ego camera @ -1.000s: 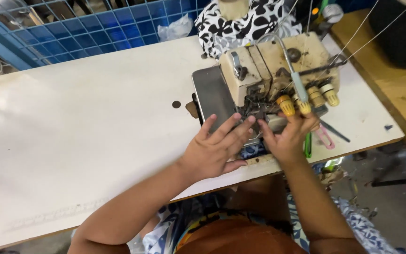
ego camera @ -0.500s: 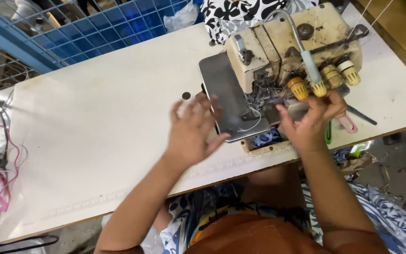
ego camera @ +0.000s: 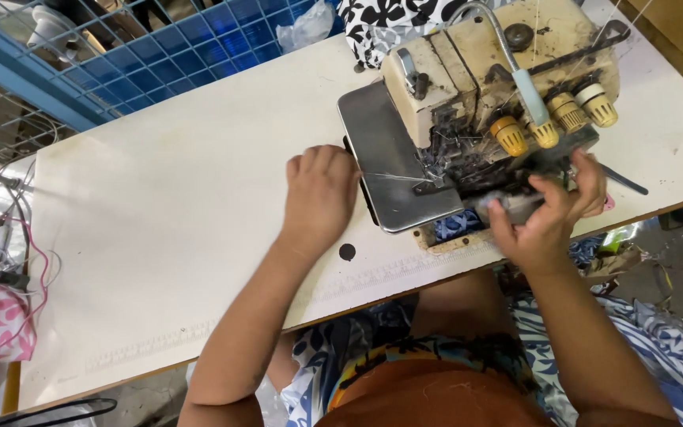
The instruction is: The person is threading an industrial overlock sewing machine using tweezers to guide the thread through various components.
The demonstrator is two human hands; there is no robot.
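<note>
A person seated at a white work table [ego camera: 160,237] tends a worn cream overlock sewing machine [ego camera: 499,87] at about one o'clock in the frame. The left hand [ego camera: 322,194] rests knuckles-up on the tabletop, touching the edge of the machine's metal plate [ego camera: 393,170]. The right hand [ego camera: 551,217], at three o'clock, grips the machine's dark front cover [ego camera: 515,178] below its yellow tension knobs [ego camera: 547,130]. A blue wire basket [ego camera: 120,39] sits at eleven o'clock; patterned fabric [ego camera: 381,28] lies behind the machine.
</note>
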